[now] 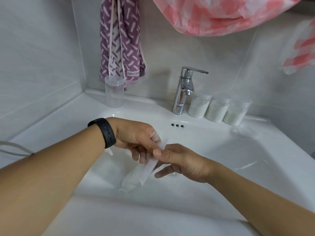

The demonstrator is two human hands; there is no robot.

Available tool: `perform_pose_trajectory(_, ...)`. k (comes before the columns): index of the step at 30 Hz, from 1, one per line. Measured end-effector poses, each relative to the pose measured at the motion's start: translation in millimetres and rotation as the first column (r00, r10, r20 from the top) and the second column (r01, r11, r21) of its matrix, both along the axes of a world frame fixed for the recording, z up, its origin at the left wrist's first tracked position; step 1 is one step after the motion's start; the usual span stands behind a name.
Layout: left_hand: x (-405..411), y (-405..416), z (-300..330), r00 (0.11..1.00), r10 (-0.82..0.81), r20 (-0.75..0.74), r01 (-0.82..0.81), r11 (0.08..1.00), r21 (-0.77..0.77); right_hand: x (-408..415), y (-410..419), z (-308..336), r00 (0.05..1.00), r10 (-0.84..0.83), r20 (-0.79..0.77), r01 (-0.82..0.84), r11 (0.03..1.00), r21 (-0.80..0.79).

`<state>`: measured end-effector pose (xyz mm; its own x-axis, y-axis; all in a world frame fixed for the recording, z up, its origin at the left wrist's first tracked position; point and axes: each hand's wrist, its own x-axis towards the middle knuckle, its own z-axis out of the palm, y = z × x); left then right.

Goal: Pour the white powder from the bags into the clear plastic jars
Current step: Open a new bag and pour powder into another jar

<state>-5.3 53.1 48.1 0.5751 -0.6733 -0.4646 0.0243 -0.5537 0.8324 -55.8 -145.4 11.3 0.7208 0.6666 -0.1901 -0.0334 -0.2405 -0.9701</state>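
Thumb and fingers of the left hand [136, 137] pinch the upper end of a slim bag [146, 166] of white powder; the right hand [180, 162] pinches it just below, probably to work the top open. The bag hangs over the sink [221, 150], so spills fall in the basin. An empty jar [114, 92] waits in the back-left corner; three filled jars [216, 109] stand right of the faucet [183, 91].

You are seeing soft, even, bright light; glare is streaking the wet white sink [247, 160] and the tap [185, 86]. Wide-angle bending is curving the edges; the jars [216, 109] are looking blurred.
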Motion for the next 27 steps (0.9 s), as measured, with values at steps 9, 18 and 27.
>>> perform_pose_trajectory(9, -9, -9, 8, 0.999, 0.007, 0.039, 0.003, 0.966, -0.257, -9, 2, 20, 0.997, -0.007, 0.082, -0.002, 0.993, 0.114)
perform_pose_trajectory(18, -5, -5, 4, 0.999, -0.022, 0.034, 0.032, 0.947, -0.321, -9, -1, 22, 0.999, 0.021, 0.046, -0.028, 0.989, 0.147)
perform_pose_trajectory(27, -3, -7, 8, 0.998, 0.042, -0.053, -0.063, 0.852, -0.519, -7, -4, 33, 0.994, -0.107, 0.007, 0.105, 0.982, 0.157)
